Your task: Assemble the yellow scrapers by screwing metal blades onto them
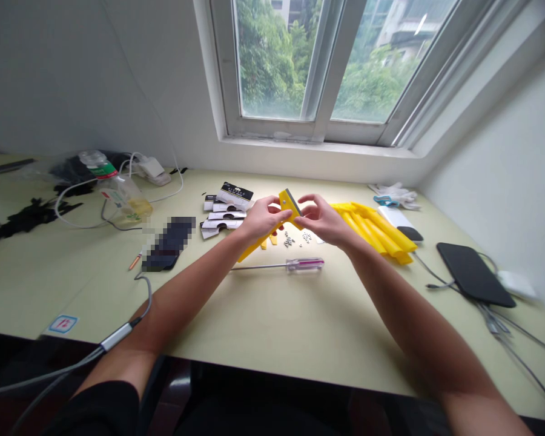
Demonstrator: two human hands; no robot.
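Note:
My left hand (264, 217) grips a yellow scraper (287, 203) with a grey blade strip along the edge of its head. The handle slants down and left beneath that hand. At the head's right end, my right hand (322, 219) pinches the lower corner between thumb and curled fingers. Under the hands lie small screws (289, 241), tiny nuts (307, 237) and small yellow pieces (273, 240). A screwdriver (305, 264) with a clear and purple handle rests nearer to me, its shaft pointing left.
Yellow scraper handles (376, 233) are piled right of my hands. Black-and-white packaging cards (227, 206) lie to the left. A phone (170, 242) and a tilted bottle (125, 194) are farther left. A black power bank (475, 274), cables and gloves (397, 197) occupy the right.

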